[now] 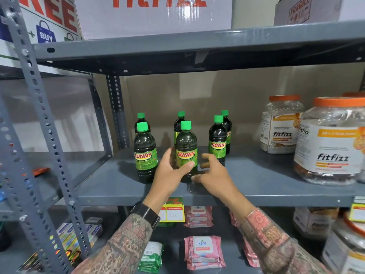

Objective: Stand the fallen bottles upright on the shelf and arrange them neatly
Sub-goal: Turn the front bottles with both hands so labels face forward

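Observation:
Several dark bottles with green caps and green "SUNNY" labels stand upright on the grey metal shelf (pixel 256 175), in two rows. The front middle bottle (pixel 186 147) has my left hand (pixel 169 173) wrapped around its lower body, thumb across the label. My right hand (pixel 214 173) hovers just right of that bottle's base, fingers spread and curled, apart from it or barely touching. The front left bottle (pixel 145 153) and front right bottle (pixel 217 139) stand free. Behind them are three more upright bottles (pixel 141 120), partly hidden.
Big clear "fitfizz" jars with orange lids (pixel 331 143) stand at the shelf's right end. Cardboard boxes (pixel 154 14) sit on the shelf above. Below lie pink "kara" wipe packs (pixel 203 252) and a yellow price tag (pixel 173 212). A perforated upright post (pixel 49 145) rises at left.

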Tool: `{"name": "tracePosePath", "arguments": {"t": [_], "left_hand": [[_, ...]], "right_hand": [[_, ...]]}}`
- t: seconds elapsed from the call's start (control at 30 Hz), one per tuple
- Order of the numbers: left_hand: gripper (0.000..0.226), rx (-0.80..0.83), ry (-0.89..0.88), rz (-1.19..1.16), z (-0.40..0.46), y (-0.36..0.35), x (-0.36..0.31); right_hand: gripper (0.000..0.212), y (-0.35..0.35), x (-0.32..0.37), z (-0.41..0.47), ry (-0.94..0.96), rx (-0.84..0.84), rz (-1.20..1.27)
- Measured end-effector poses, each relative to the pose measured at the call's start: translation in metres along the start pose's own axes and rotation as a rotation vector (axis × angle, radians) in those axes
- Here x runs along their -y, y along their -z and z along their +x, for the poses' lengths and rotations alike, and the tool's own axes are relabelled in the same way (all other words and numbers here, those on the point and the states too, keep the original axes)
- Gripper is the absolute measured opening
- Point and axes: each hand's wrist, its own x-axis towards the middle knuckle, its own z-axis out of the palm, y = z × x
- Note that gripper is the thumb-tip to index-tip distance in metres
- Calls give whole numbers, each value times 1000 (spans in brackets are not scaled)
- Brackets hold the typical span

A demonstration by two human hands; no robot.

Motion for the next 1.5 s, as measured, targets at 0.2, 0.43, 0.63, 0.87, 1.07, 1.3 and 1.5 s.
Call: {"name": "tracePosePath", "arguments": {"t": [0.2,0.43,0.63,0.87,1.07,1.3,1.5], "left_hand": [[23,-235,-389,351,-40,-21,-12],[90,160,-112,435,8,-93,-33],[96,51,138,249,62,-120,-25],[43,7,77,100,59,-125,-15],[42,17,54,37,46,-125,-20],[42,27,30,51,29,-123,-21],[46,33,22,48,11,-125,-27]], "right_hand": [[83,52,-31,9,-102,-183,6],[103,69,-42,53,-48,-2,133],[95,63,-50,61,55,25,119],[75,66,-49,57,44,-101,113],[72,72,-43,43,41,-102,113],[70,85,-41,20,38,-60,82],[70,94,-38,-2,23,-45,80]]}}
